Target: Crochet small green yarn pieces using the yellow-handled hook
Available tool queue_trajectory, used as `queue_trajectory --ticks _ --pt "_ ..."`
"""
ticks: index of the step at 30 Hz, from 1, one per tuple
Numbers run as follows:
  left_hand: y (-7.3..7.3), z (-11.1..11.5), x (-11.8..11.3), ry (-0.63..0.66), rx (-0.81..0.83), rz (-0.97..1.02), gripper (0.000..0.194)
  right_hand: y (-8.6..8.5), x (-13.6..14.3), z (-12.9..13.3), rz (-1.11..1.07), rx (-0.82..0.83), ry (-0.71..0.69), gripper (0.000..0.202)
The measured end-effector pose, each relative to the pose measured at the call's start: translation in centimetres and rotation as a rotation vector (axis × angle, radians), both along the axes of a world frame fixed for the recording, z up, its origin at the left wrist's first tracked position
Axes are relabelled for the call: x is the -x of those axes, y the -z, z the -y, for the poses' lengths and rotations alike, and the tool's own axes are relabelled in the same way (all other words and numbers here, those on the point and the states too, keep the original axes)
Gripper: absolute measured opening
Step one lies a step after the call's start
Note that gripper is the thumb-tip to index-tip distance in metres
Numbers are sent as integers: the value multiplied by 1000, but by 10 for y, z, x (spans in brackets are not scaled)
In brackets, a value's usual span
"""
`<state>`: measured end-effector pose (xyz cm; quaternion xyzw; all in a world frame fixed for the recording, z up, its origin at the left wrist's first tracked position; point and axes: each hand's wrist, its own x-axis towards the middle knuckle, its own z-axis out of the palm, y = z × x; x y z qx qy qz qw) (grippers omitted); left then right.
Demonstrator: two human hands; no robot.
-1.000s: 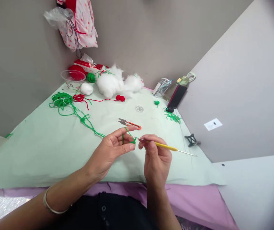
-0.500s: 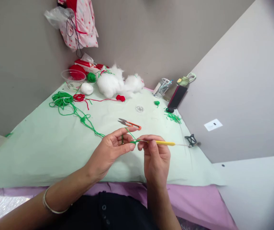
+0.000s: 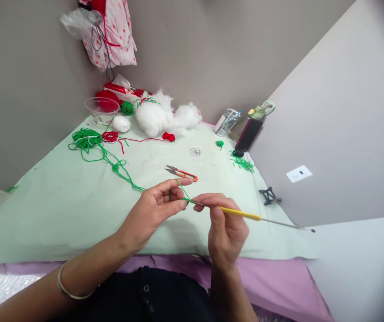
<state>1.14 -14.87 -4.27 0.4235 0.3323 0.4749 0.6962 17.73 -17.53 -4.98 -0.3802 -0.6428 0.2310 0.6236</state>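
Observation:
Between the thumb and fingers of my left hand (image 3: 158, 205) is a small piece of green crochet work (image 3: 187, 201), mostly hidden by the fingertips. Green yarn (image 3: 183, 189) runs taut from my raised left index finger down to it. My right hand (image 3: 227, 228) pinches the yellow handle of a crochet hook (image 3: 240, 213), whose metal tip meets the green stitches. Its thin rear end points out to the right. Just beyond my left fingertips lie orange thread snips (image 3: 187, 174). A tangled green yarn strand (image 3: 120, 169) trails from my left hand to a heap at the left.
White stuffing (image 3: 154, 116) is piled at the back, near a clear plastic bowl (image 3: 101, 112) and a white yarn ball (image 3: 121, 124). On the right stand a phone (image 3: 249, 135), a clear cup (image 3: 227, 123) and green yarn scraps (image 3: 244, 164). A round case (image 3: 196, 152) lies mid-table.
My right hand has moved a little right and down, and the crochet hook now slants more, its rear end lower. My left hand stays almost in place.

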Motion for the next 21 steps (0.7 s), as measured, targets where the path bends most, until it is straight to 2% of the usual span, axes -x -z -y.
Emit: queue_trajectory --ticks 5,9,12,14,16,18,21 --pt "0 -1 -1 -43 -22 -37 23 2 0 3 201 -163 32 28" --pt "-3 1 -3 -81 -20 -32 35 2 1 3 298 -206 76 25" --pt "-5 4 -7 -109 -6 18 41 10 5 0 388 -303 155 28" --pt "-5 5 -9 -82 81 99 45 19 9 -2 470 -432 275 32" --pt "-4 4 -10 0 222 207 46 26 12 -4 502 -513 380 36" --pt "-2 1 -9 69 334 287 45 27 13 -5 437 -469 366 37" --pt "-2 -3 -5 70 339 305 41 17 13 -4 172 -244 219 30"
